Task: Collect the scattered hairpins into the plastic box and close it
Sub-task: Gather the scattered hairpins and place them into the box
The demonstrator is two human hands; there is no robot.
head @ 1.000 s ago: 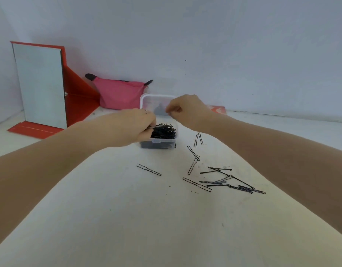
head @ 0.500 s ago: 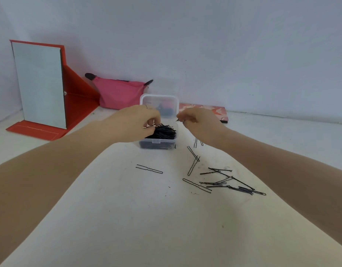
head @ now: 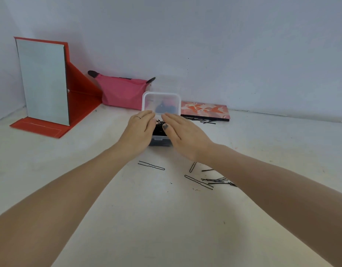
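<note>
A small clear plastic box [head: 160, 140] sits mid-table, heaped with black hairpins, and its hinged lid [head: 161, 102] stands upright behind it. My left hand [head: 139, 130] and my right hand [head: 182, 132] lie flat with fingers straight, palms facing each other on either side of the heap, pressing against it. Loose black hairpins stay on the table: one long wavy hairpin [head: 151, 165] in front of the box, another wavy hairpin [head: 198, 182] to the right, and a pile of hairpins [head: 217, 180] partly hidden by my right forearm. More hairpins [head: 207, 121] lie behind the box.
A red folding mirror [head: 44, 84] stands at the back left. A pink pouch [head: 121, 92] leans on the wall behind the box. A flat floral-patterned case [head: 205, 110] lies at the back right. The white table runs to the wall.
Both hands went from curled fingers above the box to flat, straight fingers flanking the heap of pins. My right hand moved down and closer to the box.
</note>
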